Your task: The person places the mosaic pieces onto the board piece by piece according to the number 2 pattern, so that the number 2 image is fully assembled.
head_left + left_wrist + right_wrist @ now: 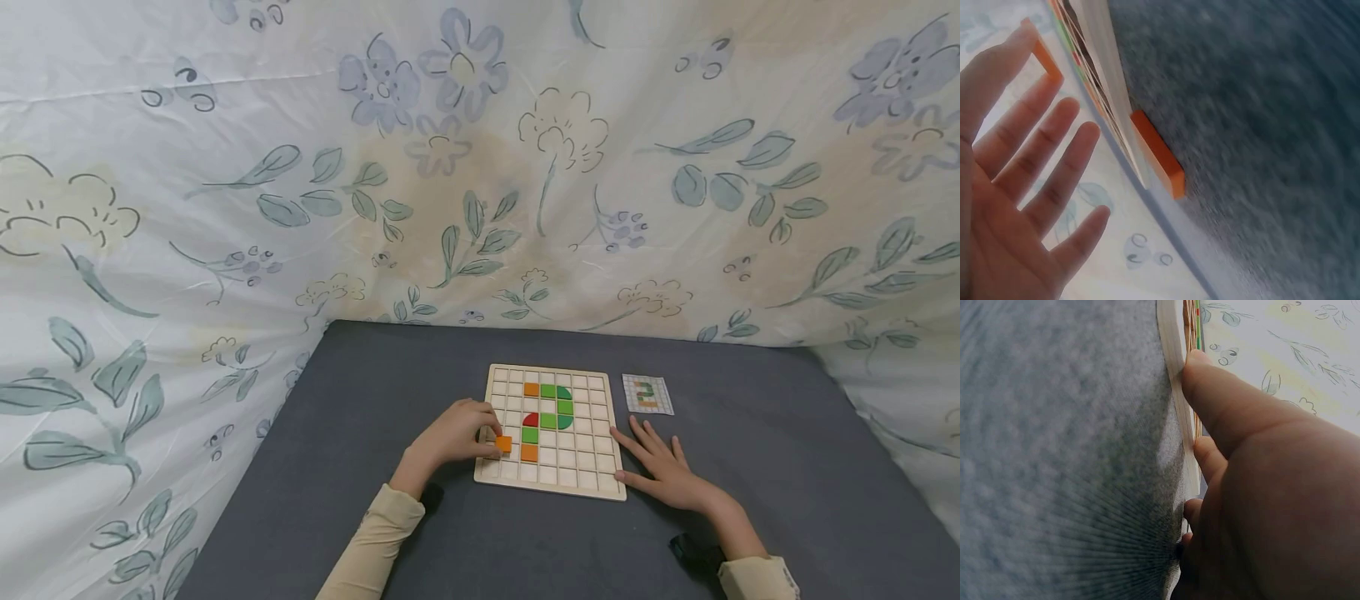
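My left hand [453,433] pinches an orange square tile [504,444] between thumb and index finger, over the left columns of a wooden grid board [590,458]. In the left wrist view its other fingers are spread. A second orange tile [1159,156] lies on the table against the board's edge; in the head view the hand hides it. On the board, orange tiles [529,452], green squares [530,435], rounded green pieces [565,422] and a rounded red piece [531,419] form a 2-like shape. My right hand [667,475] has its fingers extended, with thumb and index touching the board's right edge.
A small printed card [648,394] with a coloured grid pattern lies right of the board. The dark grey table [405,367] ends at a floral cloth [480,192] behind and at the sides. A dark wrist device [693,554] sits under the right wrist.
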The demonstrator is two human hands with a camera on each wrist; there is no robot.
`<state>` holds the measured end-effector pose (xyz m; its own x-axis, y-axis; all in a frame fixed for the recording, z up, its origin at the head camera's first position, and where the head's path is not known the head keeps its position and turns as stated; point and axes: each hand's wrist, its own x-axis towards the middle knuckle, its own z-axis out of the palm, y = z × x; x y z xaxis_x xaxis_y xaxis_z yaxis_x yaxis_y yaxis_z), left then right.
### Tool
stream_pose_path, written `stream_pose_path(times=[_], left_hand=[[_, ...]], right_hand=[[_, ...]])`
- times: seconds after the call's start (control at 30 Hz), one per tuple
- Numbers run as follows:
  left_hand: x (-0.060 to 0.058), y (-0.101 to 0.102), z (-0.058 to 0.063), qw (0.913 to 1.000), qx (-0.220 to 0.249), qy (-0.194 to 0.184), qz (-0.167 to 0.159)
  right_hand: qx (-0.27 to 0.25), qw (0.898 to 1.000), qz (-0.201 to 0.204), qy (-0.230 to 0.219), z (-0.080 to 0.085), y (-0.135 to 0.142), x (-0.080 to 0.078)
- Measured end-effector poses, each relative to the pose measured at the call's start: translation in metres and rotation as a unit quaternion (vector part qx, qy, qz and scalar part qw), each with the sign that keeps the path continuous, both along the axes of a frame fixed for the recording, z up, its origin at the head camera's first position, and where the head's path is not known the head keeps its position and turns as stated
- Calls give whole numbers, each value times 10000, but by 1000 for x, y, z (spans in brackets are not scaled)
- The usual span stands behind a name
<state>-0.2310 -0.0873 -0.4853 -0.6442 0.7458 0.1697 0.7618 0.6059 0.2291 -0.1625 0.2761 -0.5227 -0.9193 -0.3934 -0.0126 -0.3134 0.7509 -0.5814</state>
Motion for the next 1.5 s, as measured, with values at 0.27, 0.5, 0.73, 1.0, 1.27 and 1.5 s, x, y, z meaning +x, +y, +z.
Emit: stream_pose_path(times=[0.27,0.5,0.73,1.0,1.27,1.5], left_hand=[[-1,12,-4,9995,-223,205,-27],[2,25,-5,9986,-410,344,-21],[4,37,-7,9977,-550,377,90],[6,48,-8,9951,-779,552,238],[11,60,-6,9947,-768,619,291],[13,69,-9,9940,-832,542,462]], right_hand=[[52,10000,-26,-18,-3,1,-1],[89,9999,-44,-41,0,0,-1],[98,9999,-52,-56,0,-1,0],[73,10000,-34,-12,-1,0,-1],[77,9999,-37,-60,0,0,-1],[91,9999,-33,-48,0,0,-1]])
